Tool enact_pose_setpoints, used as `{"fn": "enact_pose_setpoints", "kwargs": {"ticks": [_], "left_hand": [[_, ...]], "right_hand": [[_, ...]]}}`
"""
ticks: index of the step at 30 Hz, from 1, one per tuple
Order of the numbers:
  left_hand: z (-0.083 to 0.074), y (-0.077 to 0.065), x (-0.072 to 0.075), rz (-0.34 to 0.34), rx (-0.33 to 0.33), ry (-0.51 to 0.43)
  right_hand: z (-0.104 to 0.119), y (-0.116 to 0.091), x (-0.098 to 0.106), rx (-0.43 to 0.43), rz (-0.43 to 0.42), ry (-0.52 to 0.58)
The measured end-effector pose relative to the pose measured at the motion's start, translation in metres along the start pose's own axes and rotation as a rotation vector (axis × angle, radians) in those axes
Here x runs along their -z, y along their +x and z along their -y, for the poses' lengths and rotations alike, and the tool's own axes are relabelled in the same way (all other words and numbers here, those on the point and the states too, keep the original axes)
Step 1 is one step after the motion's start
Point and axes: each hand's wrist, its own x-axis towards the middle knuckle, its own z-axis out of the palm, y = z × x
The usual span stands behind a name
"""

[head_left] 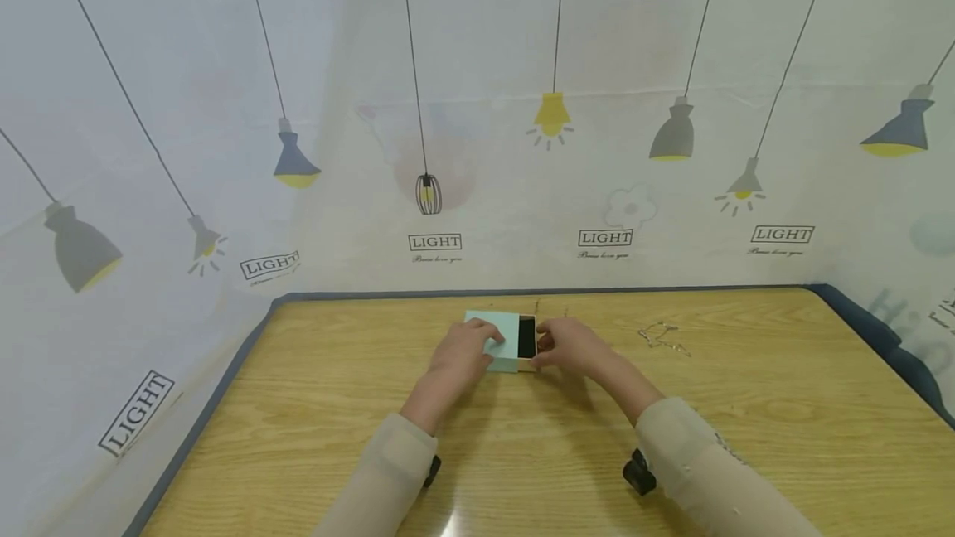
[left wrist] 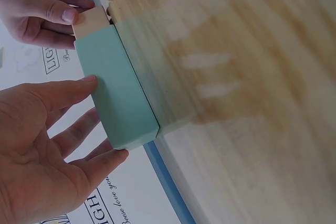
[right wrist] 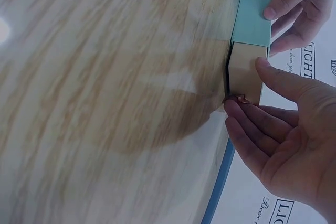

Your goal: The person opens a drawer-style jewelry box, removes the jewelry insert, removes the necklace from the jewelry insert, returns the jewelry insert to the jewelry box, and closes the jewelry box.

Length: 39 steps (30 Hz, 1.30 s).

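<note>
A mint-green box sleeve [head_left: 507,324] lies on the table, with its beige drawer [right wrist: 245,72] partly out on the right side. Black lining [head_left: 526,338] shows in the drawer in the head view. My left hand [head_left: 464,348] holds the sleeve, its thumb on the near side and fingers over the top and left end. My right hand [head_left: 573,346] grips the drawer's outer end, thumb against the near wall. By its fingertips in the right wrist view is a small brownish pull loop [right wrist: 242,98].
A thin silvery chain [head_left: 662,338] lies on the wooden table [head_left: 313,404] to the right of the box. Behind the table's dark blue edge [head_left: 418,295] hangs a white cloth [head_left: 492,189] printed with lamps. Dark wrist cameras [head_left: 638,473] sit under both sleeves.
</note>
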Motion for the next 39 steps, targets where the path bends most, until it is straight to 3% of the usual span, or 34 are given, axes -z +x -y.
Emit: {"fn": "enact_pose_setpoints", "kwargs": {"ticks": [22,39], "left_hand": [[0.000,-0.002,0.000,0.004,0.004,-0.014],[0.000,-0.001,0.000,0.001,-0.002,0.008]], "right_hand": [[0.008,0.003,-0.003,-0.016,-0.014,-0.004],[0.010,0.004,-0.005,0.025,-0.026,-0.042]]}}
